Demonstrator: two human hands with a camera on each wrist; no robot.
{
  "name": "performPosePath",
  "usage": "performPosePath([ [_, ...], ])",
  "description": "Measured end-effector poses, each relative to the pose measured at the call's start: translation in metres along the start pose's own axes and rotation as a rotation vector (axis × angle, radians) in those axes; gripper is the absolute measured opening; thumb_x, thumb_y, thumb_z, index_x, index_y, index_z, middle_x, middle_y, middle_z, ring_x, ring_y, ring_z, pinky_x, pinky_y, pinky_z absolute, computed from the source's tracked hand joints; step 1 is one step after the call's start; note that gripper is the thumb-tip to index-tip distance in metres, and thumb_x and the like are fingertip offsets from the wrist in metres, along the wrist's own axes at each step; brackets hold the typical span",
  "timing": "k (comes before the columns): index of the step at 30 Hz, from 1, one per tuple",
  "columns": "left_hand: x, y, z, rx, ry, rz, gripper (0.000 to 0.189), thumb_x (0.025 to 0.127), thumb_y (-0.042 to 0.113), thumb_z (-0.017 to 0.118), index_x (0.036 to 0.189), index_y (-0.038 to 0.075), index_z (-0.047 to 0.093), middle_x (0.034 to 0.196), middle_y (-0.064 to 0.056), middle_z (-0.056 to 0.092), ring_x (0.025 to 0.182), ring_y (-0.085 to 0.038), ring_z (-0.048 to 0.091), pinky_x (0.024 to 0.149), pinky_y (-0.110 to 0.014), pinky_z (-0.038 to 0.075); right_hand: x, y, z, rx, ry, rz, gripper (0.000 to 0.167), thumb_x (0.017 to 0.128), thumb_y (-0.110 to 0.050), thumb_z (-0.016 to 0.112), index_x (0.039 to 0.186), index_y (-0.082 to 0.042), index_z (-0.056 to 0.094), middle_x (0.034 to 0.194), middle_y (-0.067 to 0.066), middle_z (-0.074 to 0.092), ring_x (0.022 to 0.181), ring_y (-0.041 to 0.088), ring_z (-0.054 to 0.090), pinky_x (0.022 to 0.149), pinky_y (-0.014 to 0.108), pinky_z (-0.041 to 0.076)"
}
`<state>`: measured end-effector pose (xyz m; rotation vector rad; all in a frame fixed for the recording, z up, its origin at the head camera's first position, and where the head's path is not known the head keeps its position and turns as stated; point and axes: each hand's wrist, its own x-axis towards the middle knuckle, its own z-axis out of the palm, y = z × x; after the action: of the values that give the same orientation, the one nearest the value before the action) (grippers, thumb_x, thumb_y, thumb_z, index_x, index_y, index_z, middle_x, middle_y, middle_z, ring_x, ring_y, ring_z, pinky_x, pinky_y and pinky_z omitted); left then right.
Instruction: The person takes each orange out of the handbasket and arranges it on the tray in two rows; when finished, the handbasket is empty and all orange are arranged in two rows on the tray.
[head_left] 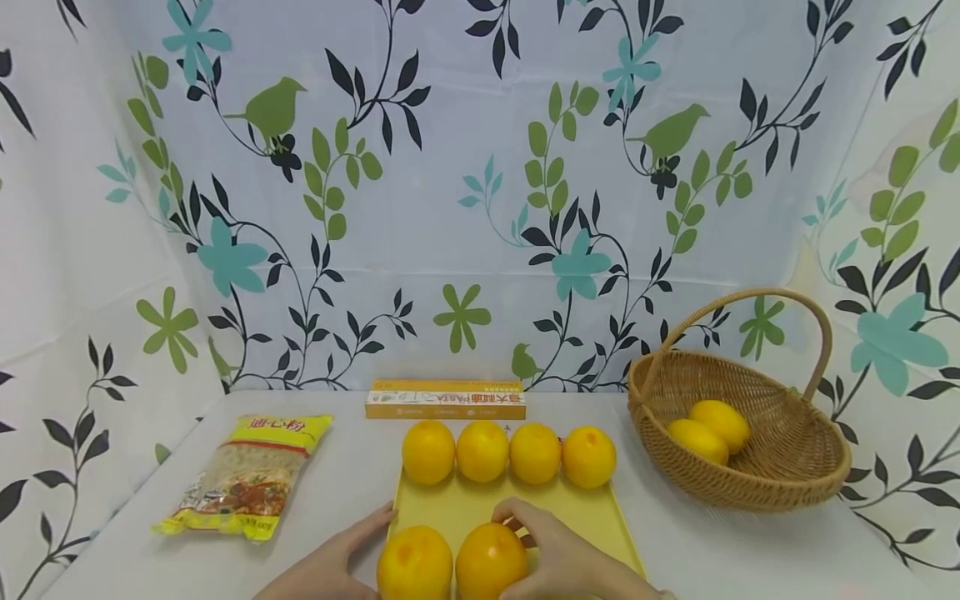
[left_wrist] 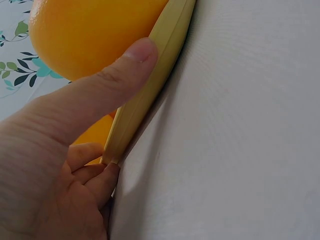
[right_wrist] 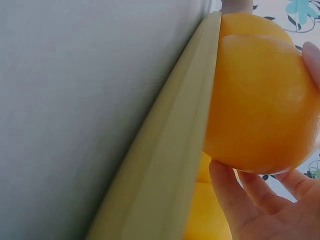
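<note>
Several oranges (head_left: 483,451) stand in a row at the far end of a yellow tray (head_left: 450,506). Two more sit at its near end, a left orange (head_left: 415,565) and a right orange (head_left: 492,562). My right hand (head_left: 562,554) grips the right orange, fingers on its far side and thumb at its near side; the right wrist view shows fingertips against this orange (right_wrist: 262,105). At the tray's left edge is my left hand (head_left: 337,562), beside the left orange. Its thumb and curled fingers hold the tray rim (left_wrist: 150,85) in the left wrist view.
A wicker basket (head_left: 757,483) with two lemons (head_left: 720,425) stands at the right. Behind the tray lies a pasta box (head_left: 446,410). A yellow-ended food packet (head_left: 247,475) lies at the left. Patterned cloth (head_left: 480,208) hangs behind the white table (head_left: 352,467).
</note>
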<state>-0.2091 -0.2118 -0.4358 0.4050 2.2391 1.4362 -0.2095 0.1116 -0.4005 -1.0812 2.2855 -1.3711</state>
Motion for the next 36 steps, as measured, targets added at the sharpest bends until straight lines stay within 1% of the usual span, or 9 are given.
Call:
performPosePath([
  [3,0.0,0.001,0.0,-0.016,-0.004,0.003,0.097,0.06,0.018,0.079,0.142,0.015,0.026,0.145,-0.018,0.017,0.126,-0.048,0.007,0.092,-0.069,0.002,-0.001,-0.002,0.0,0.008,-0.006,0.035,0.056,0.07,-0.029,0.075,0.115,-0.021,0.044,0.111,-0.007,0.049,0.101,0.013,0.048,0.084,0.027,0.045],
  [10,0.001,0.002,0.001,-0.01,-0.016,0.013,0.095,0.063,0.018,0.079,0.142,0.013,0.025,0.145,-0.018,0.017,0.127,-0.047,0.008,0.094,-0.067,0.003,-0.004,-0.011,-0.001,0.003,-0.031,0.183,0.057,0.069,-0.035,0.076,0.116,-0.029,0.044,0.112,-0.013,0.05,0.101,0.011,0.048,0.084,0.033,0.045],
  [13,0.001,0.003,0.002,-0.007,-0.008,-0.006,0.095,0.063,0.02,0.08,0.141,0.013,0.027,0.144,-0.019,0.017,0.126,-0.048,0.008,0.094,-0.067,0.003,-0.005,-0.012,-0.003,-0.062,-0.037,0.155,0.063,0.069,-0.038,0.075,0.122,-0.024,0.043,0.116,-0.011,0.048,0.102,0.01,0.047,0.085,0.032,0.045],
  [17,0.0,0.004,0.001,-0.001,-0.009,-0.003,0.095,0.063,0.02,0.079,0.141,0.011,0.026,0.144,-0.019,0.017,0.126,-0.048,0.008,0.094,-0.067,0.003,-0.005,-0.011,-0.009,-0.163,-0.038,0.058,0.075,0.07,-0.041,0.073,0.129,-0.011,0.038,0.124,0.0,0.045,0.102,0.009,0.047,0.086,0.03,0.045],
  [19,0.0,0.005,0.001,-0.001,-0.015,0.005,0.095,0.064,0.02,0.079,0.142,0.01,0.026,0.144,-0.02,0.016,0.126,-0.048,0.007,0.094,-0.067,0.003,-0.005,-0.01,-0.011,-0.187,-0.04,0.024,0.075,0.071,-0.04,0.073,0.13,-0.009,0.038,0.125,0.005,0.045,0.101,0.008,0.048,0.085,0.03,0.046],
  [21,0.0,0.005,0.0,-0.002,-0.019,0.013,0.095,0.064,0.02,0.079,0.141,0.009,0.025,0.144,-0.02,0.016,0.126,-0.047,0.007,0.094,-0.067,0.003,-0.004,-0.009,-0.012,-0.185,-0.051,-0.004,0.074,0.072,-0.038,0.073,0.13,-0.007,0.038,0.125,0.006,0.045,0.101,0.009,0.048,0.085,0.03,0.046],
  [27,0.001,0.005,-0.002,0.013,-0.023,0.026,0.094,0.065,0.02,0.079,0.141,0.008,0.025,0.144,-0.021,0.016,0.126,-0.047,0.008,0.095,-0.067,0.003,-0.005,-0.009,-0.01,-0.163,-0.08,-0.011,0.068,0.074,-0.037,0.071,0.129,-0.013,0.04,0.121,-0.006,0.046,0.103,0.008,0.046,0.085,0.03,0.045],
  [31,0.002,0.006,-0.001,0.002,-0.025,-0.001,0.094,0.066,0.022,0.078,0.142,0.009,0.024,0.144,-0.021,0.015,0.126,-0.048,0.008,0.094,-0.067,0.004,-0.004,-0.007,-0.009,-0.129,-0.103,-0.025,0.066,0.076,-0.036,0.07,0.13,-0.013,0.041,0.12,-0.009,0.047,0.102,0.008,0.046,0.084,0.028,0.045],
  [36,0.002,0.008,0.001,-0.028,-0.035,-0.037,0.095,0.067,0.023,0.078,0.142,0.01,0.023,0.144,-0.022,0.013,0.125,-0.049,0.007,0.093,-0.068,0.004,-0.003,-0.006,-0.011,-0.125,-0.131,-0.058,0.067,0.078,-0.032,0.069,0.133,-0.009,0.039,0.123,-0.007,0.047,0.102,0.006,0.047,0.081,0.025,0.046],
])
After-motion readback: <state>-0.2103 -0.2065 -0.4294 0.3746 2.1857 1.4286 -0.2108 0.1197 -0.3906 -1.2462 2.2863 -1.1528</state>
